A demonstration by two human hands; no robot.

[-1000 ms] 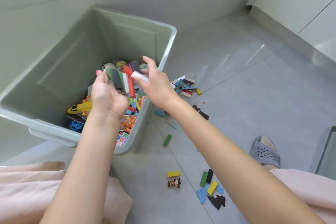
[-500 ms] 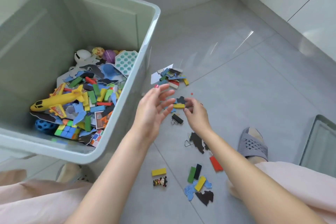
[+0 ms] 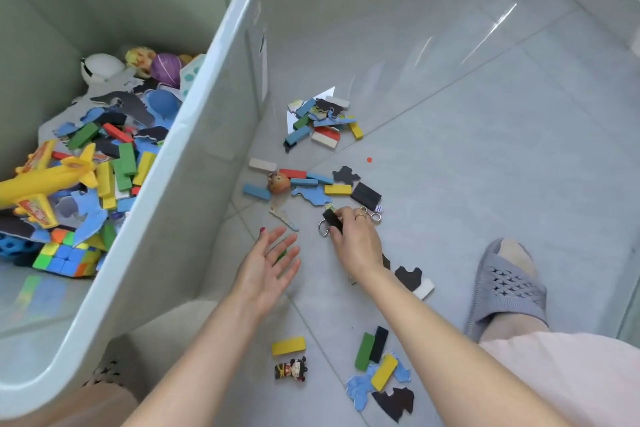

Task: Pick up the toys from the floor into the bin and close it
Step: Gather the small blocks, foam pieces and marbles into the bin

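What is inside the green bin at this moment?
The bin holds a yellow toy plane, a puzzle cube, small balls, coloured blocks and blue and black puzzle pieces. Whatever lies beneath this pile is covered.

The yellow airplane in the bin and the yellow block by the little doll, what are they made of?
The yellow airplane looks like smooth moulded plastic: rounded body, soft shine. The yellow block near the doll looks like painted wood, flat-faced and matt with sharp edges, though it could be plastic.
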